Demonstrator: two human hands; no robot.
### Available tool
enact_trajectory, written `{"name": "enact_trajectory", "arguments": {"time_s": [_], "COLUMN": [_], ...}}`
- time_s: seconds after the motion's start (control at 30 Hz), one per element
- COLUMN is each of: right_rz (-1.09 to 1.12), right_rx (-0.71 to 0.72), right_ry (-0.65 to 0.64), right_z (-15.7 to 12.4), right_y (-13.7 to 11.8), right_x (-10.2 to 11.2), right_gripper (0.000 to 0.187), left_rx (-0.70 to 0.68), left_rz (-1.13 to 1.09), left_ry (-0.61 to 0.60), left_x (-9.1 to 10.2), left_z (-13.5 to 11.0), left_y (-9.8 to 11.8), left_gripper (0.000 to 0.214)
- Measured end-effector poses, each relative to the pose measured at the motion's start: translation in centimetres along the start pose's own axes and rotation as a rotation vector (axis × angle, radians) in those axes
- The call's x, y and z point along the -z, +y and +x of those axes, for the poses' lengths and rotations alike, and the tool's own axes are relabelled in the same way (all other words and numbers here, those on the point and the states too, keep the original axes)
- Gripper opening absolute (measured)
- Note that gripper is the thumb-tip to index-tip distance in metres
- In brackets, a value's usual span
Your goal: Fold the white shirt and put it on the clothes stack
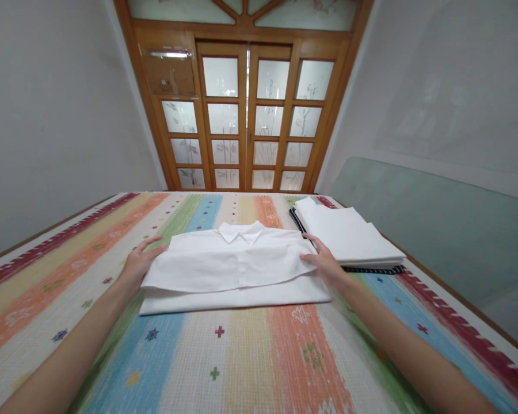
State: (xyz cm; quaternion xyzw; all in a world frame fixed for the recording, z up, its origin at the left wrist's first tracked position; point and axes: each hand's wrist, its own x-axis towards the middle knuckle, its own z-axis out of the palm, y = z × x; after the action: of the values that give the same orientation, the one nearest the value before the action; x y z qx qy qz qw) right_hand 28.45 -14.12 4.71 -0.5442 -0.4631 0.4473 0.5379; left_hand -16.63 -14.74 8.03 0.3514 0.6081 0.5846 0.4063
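A white collared shirt (pixel 235 267) lies folded across the striped, many-coloured bedspread (pixel 242 356), collar pointing away from me. My left hand (pixel 138 261) rests at the shirt's left edge, fingers spread and touching the cloth. At the shirt's right edge my right hand (pixel 324 261) lies flat with fingers stretched over the fabric. Neither hand grips anything.
A stack of folded white cloths (pixel 347 236) over a dark striped piece (pixel 371 269) sits at the right side of the bed. Wooden doors with frosted glass panes (pixel 246 115) stand beyond the bed. White walls close in on both sides.
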Motion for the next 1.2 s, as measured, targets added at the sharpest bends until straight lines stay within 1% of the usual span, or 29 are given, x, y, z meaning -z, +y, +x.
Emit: {"name": "enact_trajectory", "arguments": {"time_s": [0.07,0.13,0.2,0.27,0.37,0.47,0.53,0.63,0.7,0.77,0.8,0.87,0.93,0.97,1.03,1.1,1.2], "right_rz": [0.057,0.103,0.157,0.219,0.287,0.27,0.224,0.169,0.088,-0.062,-0.14,-0.259,-0.359,-0.433,-0.621,-0.779,-0.879], "right_rx": [-0.004,-0.023,-0.068,-0.088,-0.037,0.02,0.042,0.055,0.065,0.106,0.133,0.19,0.254,0.294,0.362,0.396,0.379], "right_ry": [0.057,0.118,0.184,0.225,0.204,0.18,0.172,0.179,0.196,0.182,0.152,0.048,-0.051,-0.072,-0.054,-0.013,0.024], "right_z": [0.5,1.1,1.6,2.0,2.2,2.4,2.7,3.3,3.4,3.0,2.5,1.1,-0.7,-1.7,-3.6,-5.2,-6.5], "right_y": [0.3,0.6,1.0,1.4,2.0,2.5,2.7,2.9,3.1,3.3,3.4,3.5,3.6,3.7,3.6,3.5,3.2], "right_x": [-0.4,-0.7,-0.9,-1.0,-1.0,-1.1,-1.3,-1.6,-1.7,-1.6,-1.3,-0.6,0.3,0.8,1.7,2.5,3.3], "right_gripper": [0.076,0.073,0.072,0.073,0.08,0.084,0.08,0.074,0.07,0.07,0.072,0.078,0.078,0.076,0.068,0.056,0.045], "left_rx": [0.012,0.038,0.064,0.076,0.065,0.053,0.035,0.003,-0.013,-0.041,-0.06,-0.104,-0.131,-0.139,-0.157,-0.173,-0.175], "left_rz": [-0.027,-0.061,-0.107,-0.166,-0.243,-0.259,-0.232,-0.157,-0.088,-0.008,0.034,0.14,0.305,0.405,0.591,0.72,0.775], "left_ry": [0.062,0.094,0.108,0.089,0.007,-0.046,-0.027,0.042,0.078,0.091,0.087,0.067,0.052,0.05,0.043,0.014,-0.045], "left_x": [-0.6,-1.2,-1.5,-1.5,-1.2,-0.9,-0.9,-1.2,-1.3,-1.0,-0.7,0.3,1.5,2.2,3.4,4.4,5.1], "left_z": [0.6,1.2,1.7,1.9,1.9,2.0,2.2,2.5,2.5,2.2,1.9,1.0,0.0,-0.6,-1.5,-2.3,-3.2], "left_y": [-0.4,-0.8,-1.1,-1.3,-1.5,-1.7,-1.9,-2.1,-2.1,-2.1,-2.1,-2.0,-1.9,-1.8,-1.9,-2.1,-2.5], "left_gripper": [0.041,0.035,0.034,0.037,0.041,0.044,0.045,0.043,0.04,0.031,0.026,0.019,0.02,0.022,0.022,0.018,0.025]}}
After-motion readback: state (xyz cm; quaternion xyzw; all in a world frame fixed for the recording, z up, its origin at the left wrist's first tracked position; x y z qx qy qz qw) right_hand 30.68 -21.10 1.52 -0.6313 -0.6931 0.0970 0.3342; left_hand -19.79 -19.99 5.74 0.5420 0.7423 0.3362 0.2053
